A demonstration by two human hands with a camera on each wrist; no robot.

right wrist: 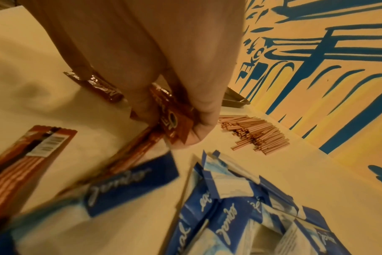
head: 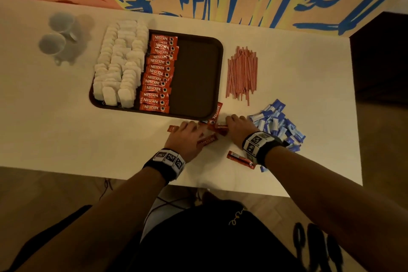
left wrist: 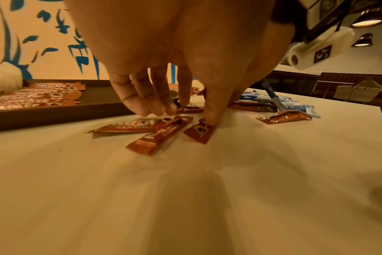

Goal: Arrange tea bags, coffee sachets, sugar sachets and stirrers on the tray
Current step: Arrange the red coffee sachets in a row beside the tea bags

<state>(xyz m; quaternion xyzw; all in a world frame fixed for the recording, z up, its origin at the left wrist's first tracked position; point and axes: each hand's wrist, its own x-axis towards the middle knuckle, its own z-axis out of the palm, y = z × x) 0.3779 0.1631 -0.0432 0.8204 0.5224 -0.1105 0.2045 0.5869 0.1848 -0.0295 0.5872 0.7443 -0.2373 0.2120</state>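
A brown tray (head: 198, 73) holds white tea bags (head: 119, 62) on its left and a row of red coffee sachets (head: 157, 75) beside them; its right half is bare. Loose coffee sachets (head: 212, 125) lie on the table just in front of the tray, between my hands. My left hand (head: 185, 137) reaches down on them, its thumb pressing one sachet (left wrist: 198, 131) and its fingertips (left wrist: 155, 110) touching another (left wrist: 188, 109). My right hand (head: 238, 128) pinches a coffee sachet or two (right wrist: 174, 124) between thumb and fingers. Pink stirrers (head: 242, 70) and blue sugar sachets (head: 278, 123) lie right of the tray.
Two cups (head: 59, 35) stand at the table's far left. One coffee sachet (head: 240, 159) lies by my right wrist and another (head: 173, 128) left of my left hand. The painted wall runs along the table's back edge. The table's front edge is near my forearms.
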